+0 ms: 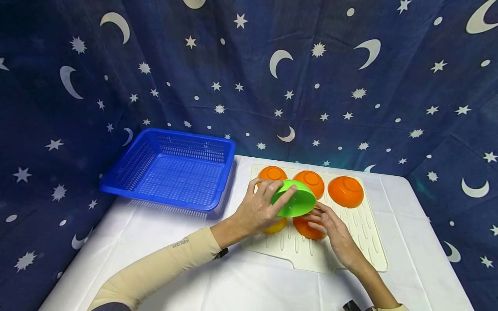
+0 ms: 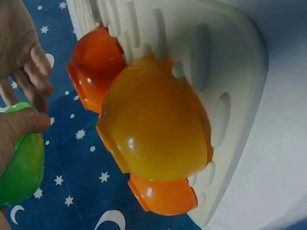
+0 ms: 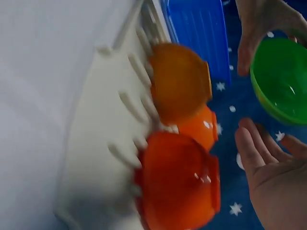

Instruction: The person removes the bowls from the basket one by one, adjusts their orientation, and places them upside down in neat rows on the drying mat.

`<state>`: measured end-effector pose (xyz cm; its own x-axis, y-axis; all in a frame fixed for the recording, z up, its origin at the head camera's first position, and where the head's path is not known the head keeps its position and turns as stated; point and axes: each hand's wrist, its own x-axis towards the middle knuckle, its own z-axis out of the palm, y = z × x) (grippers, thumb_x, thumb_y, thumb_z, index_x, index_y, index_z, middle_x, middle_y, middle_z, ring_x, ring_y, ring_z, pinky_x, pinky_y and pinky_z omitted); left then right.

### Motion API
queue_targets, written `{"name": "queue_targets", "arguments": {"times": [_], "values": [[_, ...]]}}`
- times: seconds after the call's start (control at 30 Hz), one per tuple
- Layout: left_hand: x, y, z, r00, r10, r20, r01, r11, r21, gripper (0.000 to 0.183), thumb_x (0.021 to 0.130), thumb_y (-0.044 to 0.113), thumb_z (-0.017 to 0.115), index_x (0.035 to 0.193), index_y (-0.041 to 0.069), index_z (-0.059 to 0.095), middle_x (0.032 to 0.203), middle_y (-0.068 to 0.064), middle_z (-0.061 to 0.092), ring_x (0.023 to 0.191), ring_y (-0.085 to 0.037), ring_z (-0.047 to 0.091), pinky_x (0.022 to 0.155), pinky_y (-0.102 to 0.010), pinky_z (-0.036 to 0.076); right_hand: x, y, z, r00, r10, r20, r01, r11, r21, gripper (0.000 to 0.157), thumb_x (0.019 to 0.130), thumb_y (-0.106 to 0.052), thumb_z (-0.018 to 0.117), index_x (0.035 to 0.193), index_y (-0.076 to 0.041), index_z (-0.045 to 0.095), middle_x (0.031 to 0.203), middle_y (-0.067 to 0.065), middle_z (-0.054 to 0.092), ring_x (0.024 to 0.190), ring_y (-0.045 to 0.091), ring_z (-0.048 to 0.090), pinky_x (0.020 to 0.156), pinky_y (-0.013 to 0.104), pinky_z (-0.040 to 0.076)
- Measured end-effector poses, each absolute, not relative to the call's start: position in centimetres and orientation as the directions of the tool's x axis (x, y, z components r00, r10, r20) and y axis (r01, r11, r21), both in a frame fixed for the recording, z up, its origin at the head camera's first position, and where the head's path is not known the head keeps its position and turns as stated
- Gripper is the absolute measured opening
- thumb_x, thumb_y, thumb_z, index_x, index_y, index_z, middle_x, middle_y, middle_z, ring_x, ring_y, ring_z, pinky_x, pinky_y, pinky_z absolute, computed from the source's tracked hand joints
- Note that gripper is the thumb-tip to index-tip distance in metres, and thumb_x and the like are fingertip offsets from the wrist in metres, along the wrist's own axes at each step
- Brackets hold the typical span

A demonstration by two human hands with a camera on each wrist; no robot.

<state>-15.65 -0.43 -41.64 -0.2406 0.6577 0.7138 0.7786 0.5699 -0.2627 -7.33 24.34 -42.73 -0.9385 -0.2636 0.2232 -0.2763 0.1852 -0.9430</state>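
Note:
My left hand (image 1: 260, 211) grips a green bowl (image 1: 297, 204) by its side, thumb and fingers on the wall. The bowl is tilted and held above the drying mat, its inside showing in the head and right wrist views. Just right of it is my right hand (image 1: 337, 236), its fingers loosely extended and holding nothing; the right wrist view shows a small gap to the green bowl (image 3: 283, 79). Beneath the hands, an orange bowl (image 1: 308, 229) and a yellow bowl (image 2: 148, 124) lie upside down on the mat, partly hidden in the head view.
The cream drying mat (image 1: 363, 235) has raised ridges. Along its back stand more upside-down orange bowls (image 1: 346, 191). A blue slotted basket (image 1: 179, 172) is on the left of the white table (image 1: 155, 246). Dark star-patterned cloth (image 1: 249, 65) hangs behind.

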Motion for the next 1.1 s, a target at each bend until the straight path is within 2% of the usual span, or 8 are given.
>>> {"name": "queue_targets", "arguments": {"times": [0.13, 0.33, 0.43, 0.53, 0.63, 0.87, 0.97, 1.1], "values": [[-15.4, 0.0, -42.3, -0.118, 0.688, 0.716, 0.774, 0.516, -0.368, 0.061, 0.09, 0.04, 0.075, 0.142, 0.015, 0.056, 0.127, -0.016, 0.052, 0.107, -0.029, 0.055, 0.092, -0.045, 0.045, -7.0, 23.5, -42.9, -0.935, -0.293, 0.198, -0.218, 0.04, -0.975, 0.053, 0.114, -0.021, 0.018, 0.155, 0.012, 0.021, 0.147, 0.035, 0.041, 0.125, 0.021, 0.058, 0.1, 0.036, 0.049], [-15.1, 1.4, -42.8, 0.042, 0.71, 0.703, 0.72, 0.466, -0.514, 0.044, 0.099, 0.024, 0.067, 0.142, 0.024, 0.058, 0.126, -0.013, 0.052, 0.109, -0.029, 0.055, 0.091, -0.045, 0.046, -6.6, 23.8, -43.0, -0.949, -0.285, 0.138, -0.114, -0.101, -0.988, 0.059, 0.113, -0.029, 0.018, 0.156, 0.012, 0.016, 0.15, 0.004, 0.047, 0.129, 0.017, 0.056, 0.102, 0.038, 0.045], [-14.8, 1.9, -43.0, 0.067, 0.714, 0.697, 0.723, 0.446, -0.527, 0.044, 0.1, 0.022, 0.066, 0.143, 0.026, 0.056, 0.128, -0.012, 0.05, 0.111, -0.029, 0.053, 0.092, -0.044, 0.045, -6.3, 24.2, -42.9, -0.958, -0.274, 0.087, -0.059, -0.109, -0.992, 0.06, 0.113, -0.031, 0.019, 0.156, 0.012, 0.017, 0.149, 0.004, 0.045, 0.128, 0.016, 0.056, 0.102, 0.037, 0.045], [-14.4, 2.2, -43.3, 0.051, 0.728, 0.684, 0.742, 0.431, -0.514, 0.046, 0.101, 0.023, 0.064, 0.145, 0.026, 0.054, 0.131, -0.013, 0.047, 0.114, -0.03, 0.05, 0.092, -0.045, 0.043, -5.9, 24.3, -42.8, -0.963, -0.265, 0.05, -0.024, -0.098, -0.995, 0.06, 0.112, -0.032, 0.019, 0.156, 0.009, 0.019, 0.151, 0.013, 0.04, 0.129, 0.017, 0.055, 0.103, 0.037, 0.045], [-14.1, 2.3, -43.2, 0.023, 0.747, 0.665, 0.759, 0.42, -0.497, 0.048, 0.102, 0.021, 0.062, 0.148, 0.026, 0.051, 0.134, -0.013, 0.046, 0.118, -0.031, 0.048, 0.093, -0.046, 0.041, -5.5, 24.4, -42.8, -0.966, -0.253, 0.048, -0.022, -0.108, -0.994, 0.059, 0.111, -0.031, 0.019, 0.156, 0.007, 0.021, 0.153, 0.015, 0.038, 0.132, 0.02, 0.053, 0.104, 0.038, 0.045], [-13.3, 3.1, -42.7, -0.127, 0.809, 0.574, 0.881, 0.357, -0.309, 0.054, 0.101, 0.026, 0.054, 0.154, 0.022, 0.044, 0.151, -0.012, 0.038, 0.138, -0.029, 0.038, 0.106, -0.051, 0.032, -4.8, 25.7, -42.7, -0.994, -0.072, 0.082, -0.073, -0.124, -0.99, 0.043, 0.109, -0.018, 0.033, 0.15, -0.009, 0.035, 0.146, 0.01, 0.041, 0.128, 0.016, 0.054, 0.103, 0.03, 0.045], [-13.1, 3.5, -42.3, -0.174, 0.817, 0.55, 0.896, 0.363, -0.255, 0.059, 0.098, 0.034, 0.058, 0.154, 0.022, 0.044, 0.156, -0.01, 0.037, 0.142, -0.027, 0.034, 0.108, -0.052, 0.029, -4.8, 26.4, -42.5, -0.995, 0.025, 0.093, -0.096, -0.121, -0.988, 0.039, 0.107, -0.011, 0.041, 0.146, -0.012, 0.038, 0.142, 0.013, 0.038, 0.126, 0.013, 0.055, 0.102, 0.028, 0.045], [-13.0, 4.1, -41.9, -0.226, 0.835, 0.502, 0.901, 0.375, -0.219, 0.073, 0.092, 0.041, 0.066, 0.157, 0.021, 0.04, 0.164, -0.009, 0.028, 0.146, -0.027, 0.028, 0.108, -0.054, 0.026, -4.9, 27.3, -42.4, -0.99, 0.088, 0.112, -0.123, -0.124, -0.985, 0.049, 0.103, -0.001, 0.049, 0.149, -0.009, 0.034, 0.142, 0.011, 0.035, 0.125, 0.012, 0.052, 0.099, 0.027, 0.047]]}}
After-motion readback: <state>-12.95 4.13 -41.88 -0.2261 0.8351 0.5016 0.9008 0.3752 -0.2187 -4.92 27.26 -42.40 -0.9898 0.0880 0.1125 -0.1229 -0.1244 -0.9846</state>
